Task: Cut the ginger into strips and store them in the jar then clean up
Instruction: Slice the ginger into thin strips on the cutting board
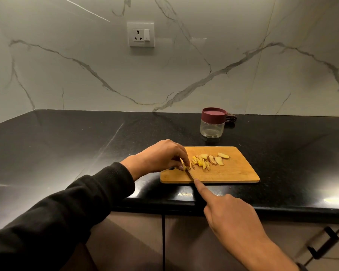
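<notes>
A wooden cutting board (pixel 233 173) lies on the black counter. Several yellow ginger strips (pixel 201 163) and a few thicker slices (pixel 218 159) lie on it. My left hand (pixel 160 156) pinches a small ginger piece (pixel 185 167) at the board's left end. My right hand (pixel 229 214) grips a knife, index finger stretched along the blade's spine; the handle is hidden in my palm. The thin blade (pixel 190 174) meets the pinched piece. A clear glass jar (pixel 211 129) with a maroon lid (pixel 213 114) on it stands behind the board.
A dark cloth (pixel 231 118) lies behind the jar against the marble wall. A wall socket (pixel 141 34) sits above the counter. The counter's front edge (pixel 282 209) runs below the board, with cabinet doors and a black handle (pixel 323 245) beneath.
</notes>
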Demonstrator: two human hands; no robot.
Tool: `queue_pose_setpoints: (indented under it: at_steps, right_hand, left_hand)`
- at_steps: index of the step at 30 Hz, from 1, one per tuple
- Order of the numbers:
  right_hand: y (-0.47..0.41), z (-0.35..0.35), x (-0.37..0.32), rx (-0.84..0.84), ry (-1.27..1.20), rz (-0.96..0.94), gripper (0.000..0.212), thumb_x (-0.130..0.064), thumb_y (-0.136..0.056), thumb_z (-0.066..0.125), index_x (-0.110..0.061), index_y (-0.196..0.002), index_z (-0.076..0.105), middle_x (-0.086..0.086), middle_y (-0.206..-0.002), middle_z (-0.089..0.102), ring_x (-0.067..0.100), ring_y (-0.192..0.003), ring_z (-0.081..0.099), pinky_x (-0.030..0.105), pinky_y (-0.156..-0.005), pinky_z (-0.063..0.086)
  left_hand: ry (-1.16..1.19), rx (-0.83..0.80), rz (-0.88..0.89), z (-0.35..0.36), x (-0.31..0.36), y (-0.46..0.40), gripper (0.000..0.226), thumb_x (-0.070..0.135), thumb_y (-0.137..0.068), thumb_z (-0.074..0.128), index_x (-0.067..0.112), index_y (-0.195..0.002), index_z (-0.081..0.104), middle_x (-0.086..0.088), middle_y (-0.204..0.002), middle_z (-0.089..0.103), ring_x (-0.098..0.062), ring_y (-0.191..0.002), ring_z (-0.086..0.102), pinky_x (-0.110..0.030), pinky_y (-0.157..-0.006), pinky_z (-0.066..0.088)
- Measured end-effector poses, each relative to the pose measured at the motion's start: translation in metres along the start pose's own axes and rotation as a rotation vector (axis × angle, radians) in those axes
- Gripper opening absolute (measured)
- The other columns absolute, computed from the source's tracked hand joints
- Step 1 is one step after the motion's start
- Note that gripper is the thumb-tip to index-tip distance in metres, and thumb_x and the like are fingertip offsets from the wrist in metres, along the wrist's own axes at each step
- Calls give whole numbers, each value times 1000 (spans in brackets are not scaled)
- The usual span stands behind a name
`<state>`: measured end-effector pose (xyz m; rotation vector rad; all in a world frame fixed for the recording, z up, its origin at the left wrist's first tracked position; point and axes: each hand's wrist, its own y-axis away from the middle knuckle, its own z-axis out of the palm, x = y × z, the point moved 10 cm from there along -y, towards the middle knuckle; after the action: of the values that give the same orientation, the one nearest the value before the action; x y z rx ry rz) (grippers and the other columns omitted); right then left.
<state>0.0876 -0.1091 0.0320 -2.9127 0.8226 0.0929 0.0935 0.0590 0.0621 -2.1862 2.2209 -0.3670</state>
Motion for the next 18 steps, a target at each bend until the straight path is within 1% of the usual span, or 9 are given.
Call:
queue_pose_setpoints:
  at_steps: [2, 4, 6, 8, 9, 11, 13, 15, 18]
  right_hand:
    - [0, 1, -1, 5, -15, -4, 63, -35, -107, 27, -48, -154, -13, -5, -77, 43, 12, -64, 39, 32, -62, 35]
    - [-1, 2, 0, 0, -26, 4, 64, -35, -107, 28, -49, -154, -13, -4, -78, 46, 14, -67, 42, 32, -63, 36]
    - [-2, 3, 2, 2, -41, 14, 63, -36, -107, 28, -50, -154, -12, -5, -77, 47, 12, -66, 43, 31, -62, 35]
    - [-1, 3, 3, 1, -64, 21, 63, -37, -107, 28, -51, -154, -11, -6, -76, 46, 10, -64, 41, 30, -60, 33]
    - [-1, 4, 3, -1, -78, 25, 62, -37, -107, 28, -51, -153, -11, -6, -75, 46, 9, -64, 40, 30, -59, 33]
    - [-1, 4, 4, -3, -105, 28, 61, -38, -107, 28, -51, -154, -9, -6, -77, 47, 10, -64, 40, 30, -57, 32]
    - [-3, 5, 6, -8, -141, 29, 59, -39, -106, 28, -51, -154, -5, -6, -78, 47, 11, -66, 41, 32, -58, 33]
    - [-6, 5, 9, -1, -185, 23, 58, -40, -106, 28, -50, -155, -1, -6, -77, 49, 11, -66, 43, 33, -60, 33]
    - [-13, -1, 7, 37, -225, 1, 58, -40, -106, 29, -48, -156, 2, -7, -75, 52, 9, -67, 48, 26, -54, 31]
  left_hand:
    - [-17, -28, 4, 3, 0, 0, 30, 14, -91, 71, 27, -118, 74, 11, -120, 63, -1, -94, 61, -13, -78, 48]
    - [-31, -43, 13, 5, 1, 0, 34, 13, -92, 70, 28, -123, 72, 10, -122, 61, -1, -94, 57, -11, -74, 43]
    - [-44, -60, 14, 7, 1, -1, 39, 13, -93, 69, 29, -129, 68, 10, -125, 58, 1, -93, 53, -9, -72, 39]
    - [-51, -53, 12, 7, 1, -2, 42, 13, -94, 68, 28, -133, 64, 11, -125, 57, 3, -93, 52, -6, -73, 39]
    - [-36, -28, 7, 5, 0, -2, 41, 13, -93, 68, 28, -131, 65, 11, -123, 59, 3, -92, 56, -8, -75, 43]
    - [19, 54, -13, -2, -4, 2, 30, 15, -91, 72, 27, -119, 69, 13, -112, 63, 1, -87, 62, -13, -76, 50]
    - [50, 136, -24, -5, -6, 9, 16, 18, -89, 75, 26, -102, 71, 16, -100, 64, 1, -85, 63, -15, -76, 51]
    - [63, 198, -20, -6, -6, 15, 9, 19, -87, 77, 26, -91, 73, 17, -94, 66, 0, -84, 63, -19, -76, 53]
    - [85, 251, 2, -6, -5, 20, 6, 20, -88, 76, 25, -91, 77, 15, -95, 71, -1, -87, 66, -22, -81, 56]
